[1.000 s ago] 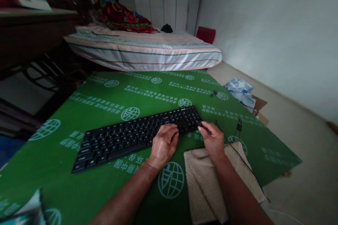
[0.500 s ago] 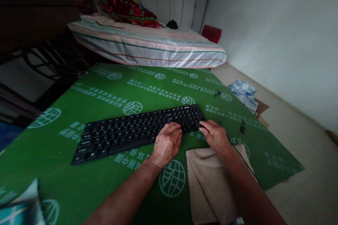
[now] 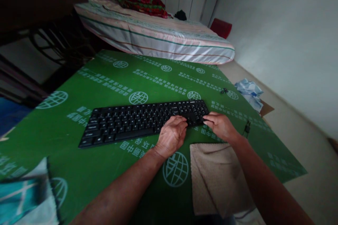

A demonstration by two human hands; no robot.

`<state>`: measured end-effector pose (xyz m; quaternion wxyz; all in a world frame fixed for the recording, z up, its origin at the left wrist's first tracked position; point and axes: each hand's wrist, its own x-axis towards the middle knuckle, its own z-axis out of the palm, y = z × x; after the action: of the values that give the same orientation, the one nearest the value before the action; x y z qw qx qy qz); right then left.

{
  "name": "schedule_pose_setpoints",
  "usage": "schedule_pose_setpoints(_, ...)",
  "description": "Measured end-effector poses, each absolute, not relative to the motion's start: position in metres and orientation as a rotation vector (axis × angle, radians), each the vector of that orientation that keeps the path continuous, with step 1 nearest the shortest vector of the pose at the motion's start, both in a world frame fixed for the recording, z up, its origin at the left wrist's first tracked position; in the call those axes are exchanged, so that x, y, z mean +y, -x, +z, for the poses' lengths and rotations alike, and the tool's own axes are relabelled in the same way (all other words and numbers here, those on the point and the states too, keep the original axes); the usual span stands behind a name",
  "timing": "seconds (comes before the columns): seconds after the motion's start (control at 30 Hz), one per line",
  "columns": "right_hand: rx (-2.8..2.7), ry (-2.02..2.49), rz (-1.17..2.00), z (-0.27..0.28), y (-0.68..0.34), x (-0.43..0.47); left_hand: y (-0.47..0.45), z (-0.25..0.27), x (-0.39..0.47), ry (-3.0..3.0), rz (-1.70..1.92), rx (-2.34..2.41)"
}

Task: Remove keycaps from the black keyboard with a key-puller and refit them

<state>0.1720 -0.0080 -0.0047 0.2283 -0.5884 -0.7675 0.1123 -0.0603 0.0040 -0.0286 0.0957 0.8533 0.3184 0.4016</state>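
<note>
A black keyboard (image 3: 126, 121) lies at a slant on the green printed board, its right end at my hands. My left hand (image 3: 173, 135) is closed, its curled fingers at the keyboard's front edge near the right end. Across from it, my right hand (image 3: 220, 126) has thumb and fingers pinched together at the number pad's front right corner. What sits between those fingertips, if anything, is too small to make out. A folded beige cloth (image 3: 216, 175) lies just below my right hand, partly under that forearm.
On the green board (image 3: 111, 88) are small black pieces (image 3: 224, 91) and a black clip-like item (image 3: 247, 128) at the right. A teal and white cloth (image 3: 29, 193) covers the near left corner. Beyond stands a bed (image 3: 158, 42); crumpled plastic (image 3: 249, 93) lies at right.
The camera view has shifted, so the scene sits slightly higher and further right. Both hands stay at the keyboard's right end. The thin black cord near my right arm no longer shows.
</note>
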Motion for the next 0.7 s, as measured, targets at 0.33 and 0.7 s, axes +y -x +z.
schedule_pose_setpoints(0.33,-1.945,1.612,0.653,-0.003,-0.189,0.006,0.061,-0.028,0.004,-2.543,1.149,0.922)
schedule_pose_setpoints(0.7,-2.184,1.605,0.528,0.009,-0.184,0.010,0.060,-0.028,0.004,-2.577,1.121,0.926)
